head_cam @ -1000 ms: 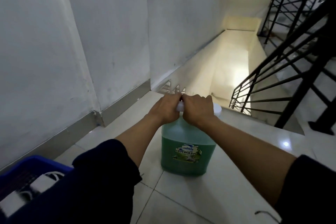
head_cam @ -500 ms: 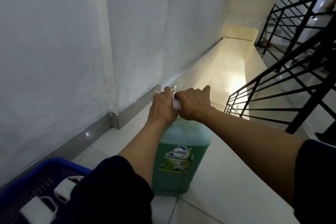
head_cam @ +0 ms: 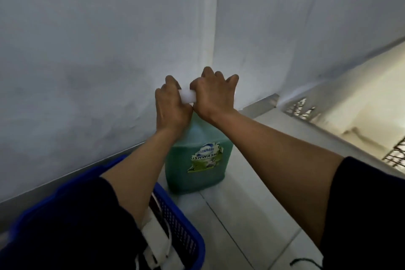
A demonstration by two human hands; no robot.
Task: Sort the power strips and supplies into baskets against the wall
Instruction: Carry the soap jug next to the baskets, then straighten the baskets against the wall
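Note:
A large green dishwash jug (head_cam: 198,164) with a torn label is on or just above the tiled floor next to the white wall. Both my hands grip its white handle (head_cam: 187,96): my left hand (head_cam: 169,106) on the left end, my right hand (head_cam: 213,92) on the right end. A blue plastic basket (head_cam: 182,230) stands at the lower left against the wall, right beside the jug. White power strips (head_cam: 156,239) with cords lie inside it, partly hidden by my left sleeve.
The white wall (head_cam: 98,50) and its metal skirting (head_cam: 262,103) run close behind the jug. A stairwell drops away at the right (head_cam: 350,103), with a bit of black railing (head_cam: 396,155) at the right edge. Pale floor tiles (head_cam: 252,215) lie between.
Both hands have carried the jug left toward the wall and the blue basket. The view has swung left, so the stairs and railing have slid to the right edge.

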